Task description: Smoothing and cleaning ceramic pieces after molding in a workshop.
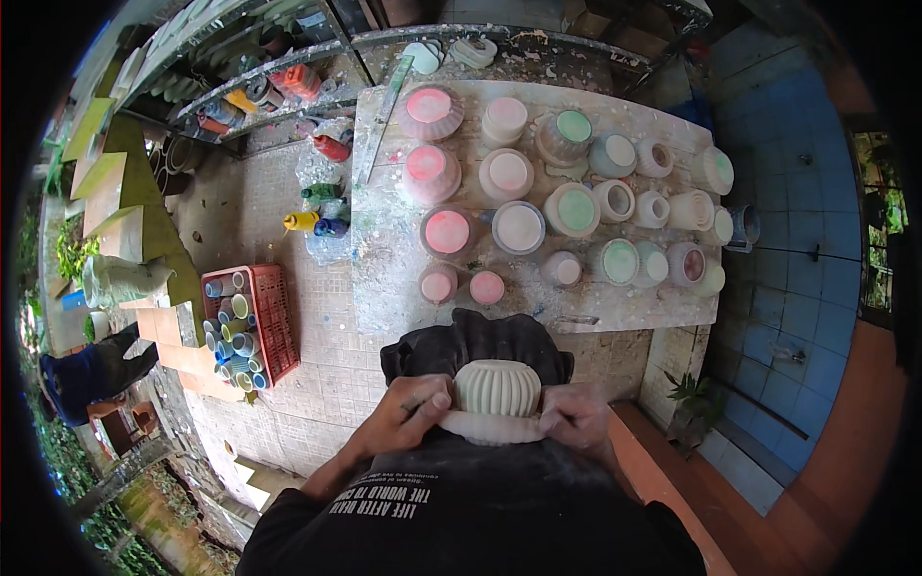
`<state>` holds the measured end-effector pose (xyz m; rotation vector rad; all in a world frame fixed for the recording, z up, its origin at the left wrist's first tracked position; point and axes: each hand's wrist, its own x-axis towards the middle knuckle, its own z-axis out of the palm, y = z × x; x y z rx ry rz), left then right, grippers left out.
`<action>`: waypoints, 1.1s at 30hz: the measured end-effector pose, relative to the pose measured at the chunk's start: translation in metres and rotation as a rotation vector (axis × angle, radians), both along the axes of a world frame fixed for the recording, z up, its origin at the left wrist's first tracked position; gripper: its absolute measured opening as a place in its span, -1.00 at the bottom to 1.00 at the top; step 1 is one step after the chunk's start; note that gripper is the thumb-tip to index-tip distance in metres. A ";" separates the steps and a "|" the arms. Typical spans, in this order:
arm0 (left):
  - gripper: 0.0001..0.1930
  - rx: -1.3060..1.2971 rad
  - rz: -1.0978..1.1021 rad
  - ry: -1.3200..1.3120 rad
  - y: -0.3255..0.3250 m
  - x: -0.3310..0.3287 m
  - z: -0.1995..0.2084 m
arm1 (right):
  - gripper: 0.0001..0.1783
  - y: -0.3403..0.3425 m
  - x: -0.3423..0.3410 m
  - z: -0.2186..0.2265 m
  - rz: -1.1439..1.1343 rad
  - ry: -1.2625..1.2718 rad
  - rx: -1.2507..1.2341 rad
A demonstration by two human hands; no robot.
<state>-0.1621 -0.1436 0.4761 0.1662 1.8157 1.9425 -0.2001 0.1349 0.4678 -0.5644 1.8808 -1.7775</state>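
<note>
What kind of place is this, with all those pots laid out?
Most likely a pottery or ceramics workshop. A paint-spattered worktable carries rows of unfinished pots tinted pink and green, a red crate holds small paint pots, and both hands grip a pale ribbed pot at its rim.

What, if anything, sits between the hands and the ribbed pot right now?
Nothing visible does. The left hand and the right hand already grip the wide rim of the ribbed pot from either side, fingers in direct contact with it. The pot is held over a dark cloth, apart from the pots on the worktable.
</note>
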 end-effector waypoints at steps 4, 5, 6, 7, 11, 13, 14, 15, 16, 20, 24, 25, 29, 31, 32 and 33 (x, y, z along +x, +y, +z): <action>-0.68 0.042 0.020 -0.061 0.002 0.005 0.002 | -0.68 0.004 0.013 -0.002 -0.058 -0.105 -0.031; -0.69 0.038 -0.031 -0.050 0.000 0.003 0.003 | -0.68 0.005 0.013 -0.001 -0.062 -0.113 -0.028; -0.69 0.036 -0.082 -0.038 -0.003 0.000 0.004 | -0.67 0.004 0.011 0.001 -0.038 -0.115 -0.024; -0.70 0.034 -0.134 -0.025 -0.006 -0.002 0.003 | -0.67 0.004 0.010 0.003 -0.013 -0.116 -0.020; -0.76 -0.029 -0.036 0.239 -0.015 -0.010 0.002 | -0.64 -0.005 0.004 0.005 -0.058 -0.037 -0.049; -0.83 0.099 0.180 0.159 -0.030 -0.004 -0.027 | -0.64 -0.006 -0.001 0.004 -0.088 -0.015 -0.023; -0.74 0.126 0.334 0.158 -0.033 -0.010 -0.044 | -0.63 -0.010 -0.004 0.000 -0.113 0.005 0.001; -0.55 0.085 0.318 0.128 -0.029 -0.030 -0.053 | -0.63 -0.014 -0.006 -0.003 -0.113 0.007 0.002; -0.40 0.097 0.286 0.150 -0.018 -0.047 -0.060 | -0.64 -0.021 -0.008 -0.003 -0.157 0.023 0.079; -0.32 0.544 -0.088 -0.102 0.020 -0.077 -0.087 | -0.65 -0.042 -0.030 -0.016 -0.187 0.113 0.172; -0.43 0.432 -0.080 -0.212 0.023 -0.075 -0.073 | -0.62 -0.049 -0.043 -0.024 -0.309 0.073 0.130; -0.43 0.424 -0.081 -0.209 0.024 -0.072 -0.072 | -0.61 -0.050 -0.042 -0.029 -0.362 -0.020 0.100; -0.50 0.506 0.201 -0.458 0.024 -0.065 -0.076 | -0.62 -0.042 -0.032 -0.034 -0.350 0.028 0.098; -0.55 0.467 0.359 -0.527 0.018 -0.063 -0.086 | -0.60 -0.033 -0.029 -0.038 -0.469 0.040 -0.088; -0.57 0.439 0.388 -0.514 0.019 -0.063 -0.086 | -0.59 -0.025 -0.036 -0.043 -0.374 0.011 0.055; -0.59 0.411 0.419 -0.501 0.021 -0.063 -0.086 | -0.59 -0.025 -0.034 -0.050 -0.372 0.007 0.057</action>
